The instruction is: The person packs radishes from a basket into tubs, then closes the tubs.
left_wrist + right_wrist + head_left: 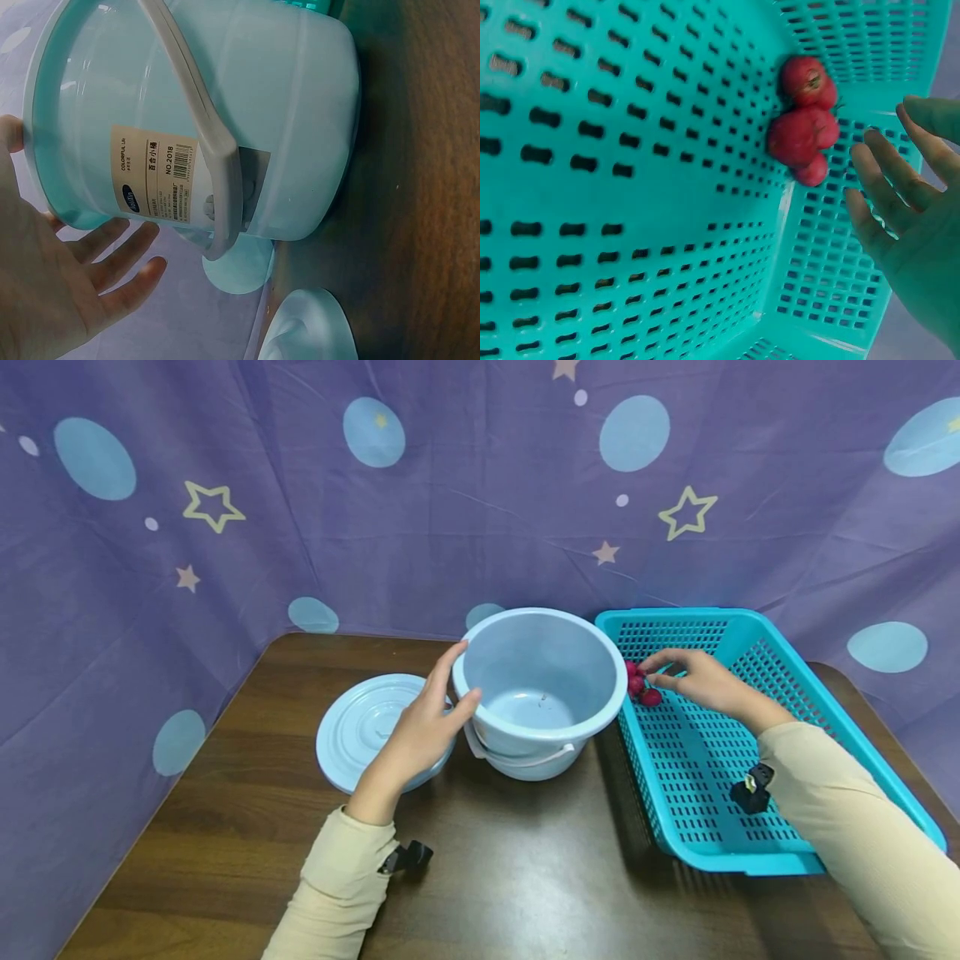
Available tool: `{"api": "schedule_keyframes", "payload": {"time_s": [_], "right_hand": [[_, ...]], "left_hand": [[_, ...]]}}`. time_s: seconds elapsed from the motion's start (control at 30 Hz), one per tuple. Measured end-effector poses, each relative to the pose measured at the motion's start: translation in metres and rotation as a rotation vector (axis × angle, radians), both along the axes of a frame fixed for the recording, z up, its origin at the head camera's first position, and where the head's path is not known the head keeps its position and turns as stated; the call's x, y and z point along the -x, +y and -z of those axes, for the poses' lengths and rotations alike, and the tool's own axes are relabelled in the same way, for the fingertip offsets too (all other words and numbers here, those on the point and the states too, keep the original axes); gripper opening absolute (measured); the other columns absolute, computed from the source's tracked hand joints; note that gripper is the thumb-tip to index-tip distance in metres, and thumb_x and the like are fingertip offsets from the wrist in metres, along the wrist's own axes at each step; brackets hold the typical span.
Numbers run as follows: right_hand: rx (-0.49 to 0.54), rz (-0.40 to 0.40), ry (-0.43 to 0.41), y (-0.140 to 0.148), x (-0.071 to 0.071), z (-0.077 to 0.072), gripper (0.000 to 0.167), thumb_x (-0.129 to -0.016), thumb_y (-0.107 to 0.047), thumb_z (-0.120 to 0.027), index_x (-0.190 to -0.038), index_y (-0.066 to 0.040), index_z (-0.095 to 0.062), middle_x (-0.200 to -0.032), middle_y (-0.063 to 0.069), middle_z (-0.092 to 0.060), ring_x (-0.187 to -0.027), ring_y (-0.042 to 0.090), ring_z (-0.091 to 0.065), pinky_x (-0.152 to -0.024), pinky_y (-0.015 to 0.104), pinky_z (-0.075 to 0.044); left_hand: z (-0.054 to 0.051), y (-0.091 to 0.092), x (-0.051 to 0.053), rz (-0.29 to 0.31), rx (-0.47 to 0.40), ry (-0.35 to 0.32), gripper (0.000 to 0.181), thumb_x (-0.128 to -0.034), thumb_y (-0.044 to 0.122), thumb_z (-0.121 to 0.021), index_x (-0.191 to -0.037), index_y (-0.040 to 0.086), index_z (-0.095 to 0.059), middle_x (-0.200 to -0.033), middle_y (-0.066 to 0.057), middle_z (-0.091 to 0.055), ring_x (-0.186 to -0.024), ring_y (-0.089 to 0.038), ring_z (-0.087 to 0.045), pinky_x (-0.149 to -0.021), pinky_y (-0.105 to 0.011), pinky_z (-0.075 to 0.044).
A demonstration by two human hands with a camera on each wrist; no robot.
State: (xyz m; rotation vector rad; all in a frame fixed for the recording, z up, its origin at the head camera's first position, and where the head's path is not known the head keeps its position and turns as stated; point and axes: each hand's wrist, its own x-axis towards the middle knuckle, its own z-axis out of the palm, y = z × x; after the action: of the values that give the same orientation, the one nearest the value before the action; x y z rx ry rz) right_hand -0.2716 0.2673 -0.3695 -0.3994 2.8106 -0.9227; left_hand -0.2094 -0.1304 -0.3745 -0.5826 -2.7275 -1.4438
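A pale blue bucket (542,702) stands upright mid-table, its inside largely bare. My left hand (423,727) touches the left side of its rim, the thumb near the rim and the other fingers spread. In the left wrist view, the fingers of that hand (124,262) lie loosely beside the labelled bucket wall (157,172). Several small round red radishes (639,685) are bunched in the far left corner of a turquoise basket (720,852). Reaching over them, my right hand (697,681) has bent fingers; the right wrist view shows a gap between its fingers and the radishes (802,124).
A round pale blue lid (367,727) lies on the wooden table (487,877), left of the bucket. The bucket's handle (525,760) hangs down its front. Behind the table hangs a purple patterned cloth (465,510). The basket's tall slotted walls surround the right hand.
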Motion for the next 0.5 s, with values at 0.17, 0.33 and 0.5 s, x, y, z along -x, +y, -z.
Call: {"api": "schedule_keyframes", "payload": {"time_s": [0.17,0.33,0.5], "right_hand": [[-0.027,0.006,-0.01,0.003,0.004,0.009,0.034,-0.1,-0.023,-0.059,-0.126,-0.001,-0.063,-0.127,0.023,-0.06,-0.113,0.041,-0.057,-0.087,0.055,-0.048],[-0.058,0.025,-0.048,0.004,0.005,0.016,0.034,-0.1,-0.023,-0.059,-0.124,0.001,-0.062,-0.126,0.024,-0.058,-0.112,0.042,-0.057,-0.085,0.054,-0.049],[-0.086,0.031,-0.05,0.005,0.005,0.022,0.034,-0.099,-0.021,-0.059,-0.125,0.002,-0.061,-0.124,0.026,-0.058,-0.109,0.043,-0.059,-0.083,0.053,-0.05]], "left_hand": [[0.001,0.0,0.0,0.002,0.001,0.005,0.065,-0.1021,0.05,-0.044,-0.156,0.044,-0.009,-0.161,0.003,-0.018,-0.111,-0.028,-0.051,-0.083,-0.052,-0.044],[0.002,0.0,0.001,0.003,0.007,0.005,0.065,-0.1013,0.054,-0.043,-0.156,0.045,-0.008,-0.158,0.003,-0.022,-0.104,-0.026,-0.052,-0.076,-0.048,-0.045],[0.001,0.0,0.001,0.001,0.005,0.01,0.065,-0.1016,0.053,-0.043,-0.156,0.045,-0.008,-0.158,0.003,-0.022,-0.105,-0.025,-0.052,-0.075,-0.047,-0.045]]}}
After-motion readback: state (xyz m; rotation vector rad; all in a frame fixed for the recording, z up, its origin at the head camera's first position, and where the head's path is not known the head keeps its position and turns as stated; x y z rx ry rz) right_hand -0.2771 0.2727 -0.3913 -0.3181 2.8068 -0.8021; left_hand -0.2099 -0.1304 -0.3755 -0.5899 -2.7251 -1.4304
